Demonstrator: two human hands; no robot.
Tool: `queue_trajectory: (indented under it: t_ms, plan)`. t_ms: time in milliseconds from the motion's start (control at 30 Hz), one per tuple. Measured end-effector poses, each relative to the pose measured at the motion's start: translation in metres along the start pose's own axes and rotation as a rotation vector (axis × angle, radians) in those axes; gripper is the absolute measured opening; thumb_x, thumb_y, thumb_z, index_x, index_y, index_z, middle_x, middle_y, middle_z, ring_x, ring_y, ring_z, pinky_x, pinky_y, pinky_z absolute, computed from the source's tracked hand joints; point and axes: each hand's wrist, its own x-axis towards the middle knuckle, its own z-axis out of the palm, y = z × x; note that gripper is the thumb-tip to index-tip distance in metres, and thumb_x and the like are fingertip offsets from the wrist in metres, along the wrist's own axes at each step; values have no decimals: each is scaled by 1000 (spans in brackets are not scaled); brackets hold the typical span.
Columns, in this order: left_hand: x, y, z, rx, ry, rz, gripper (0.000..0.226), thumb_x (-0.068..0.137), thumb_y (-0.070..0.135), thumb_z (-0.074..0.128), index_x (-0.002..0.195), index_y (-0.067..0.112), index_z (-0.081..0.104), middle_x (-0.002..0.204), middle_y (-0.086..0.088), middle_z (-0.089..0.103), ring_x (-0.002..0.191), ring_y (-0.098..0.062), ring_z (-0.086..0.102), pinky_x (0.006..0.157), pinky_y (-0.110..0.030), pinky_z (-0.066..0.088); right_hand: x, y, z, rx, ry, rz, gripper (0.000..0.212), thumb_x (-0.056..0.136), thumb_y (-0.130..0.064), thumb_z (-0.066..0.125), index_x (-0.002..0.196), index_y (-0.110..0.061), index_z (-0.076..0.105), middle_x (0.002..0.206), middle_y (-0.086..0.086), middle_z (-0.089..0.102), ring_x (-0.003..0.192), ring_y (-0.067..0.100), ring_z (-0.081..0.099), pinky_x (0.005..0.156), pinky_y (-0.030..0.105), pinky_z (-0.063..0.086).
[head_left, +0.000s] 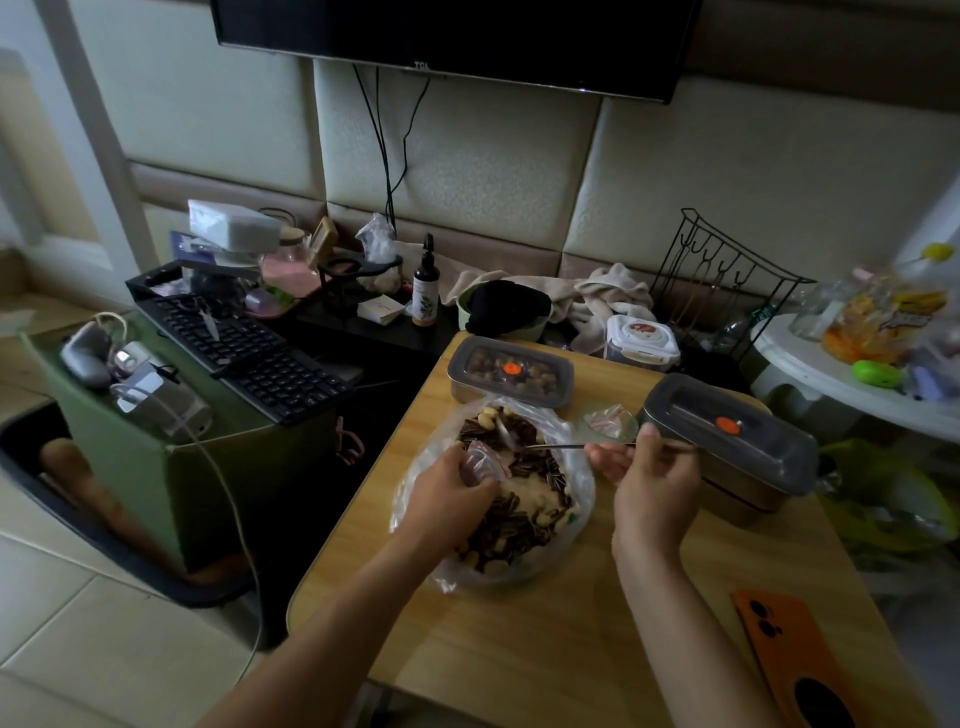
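A clear plastic bag (574, 499) of striped sunflower seeds and pale nuts lies open on the wooden table (519, 639). My left hand (449, 496) is inside the bag's mouth and pinches a small clear pouch (480, 462) over the seeds. My right hand (652, 486) grips the handle of a metal spoon (550, 446), whose bowl reaches left into the seeds. A second small clear pouch (608, 422) lies just beyond the spoon.
Two lidded steel boxes with orange valves stand behind the bag: one (511, 376) at the back, one (737, 447) at the right. An orange phone (800, 660) lies at the near right. A keyboard (244, 348) and clutter fill the left; a white side table (810, 374) is right.
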Motion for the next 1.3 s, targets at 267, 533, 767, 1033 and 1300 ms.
queue_trajectory:
  t_ms: [267, 533, 767, 1033, 1300]
  plan:
    - [0, 0, -1, 25, 7, -6, 21, 93, 29, 61, 112, 20, 58, 99, -2, 64, 94, -20, 63, 88, -44, 58, 1, 0, -11, -317, -165, -386, 25, 106, -35, 46, 109, -12, 56, 78, 4, 74, 66, 11, 75, 59, 27, 61]
    - [-1, 4, 2, 44, 1, 16, 21, 94, 26, 64, 111, 22, 52, 97, 3, 59, 95, -17, 62, 86, -35, 58, -1, 5, -19, -534, -443, -744, 21, 107, -28, 44, 106, -12, 57, 75, -10, 65, 67, -2, 70, 55, 11, 54]
    - [2, 6, 7, 28, 18, 17, 23, 90, 23, 68, 109, 22, 55, 93, 5, 59, 90, -14, 60, 87, -37, 59, 3, -7, -34, -431, -359, -697, 26, 110, -39, 40, 109, -18, 55, 77, -1, 68, 65, 8, 72, 54, 28, 59]
    - [7, 12, 17, -78, 86, 21, 22, 93, 28, 69, 109, 21, 56, 95, 2, 63, 89, -13, 62, 78, -27, 54, -11, -42, -49, -323, -375, -843, 26, 110, -34, 39, 107, -15, 56, 76, -7, 67, 63, 6, 70, 49, 22, 54]
    - [12, 16, 28, -95, 80, 26, 33, 91, 36, 74, 112, 20, 54, 99, 4, 61, 88, -9, 59, 70, -23, 47, -17, -48, -57, -421, -672, -1037, 20, 107, -22, 47, 110, -12, 64, 87, -1, 68, 74, 7, 68, 56, 25, 53]
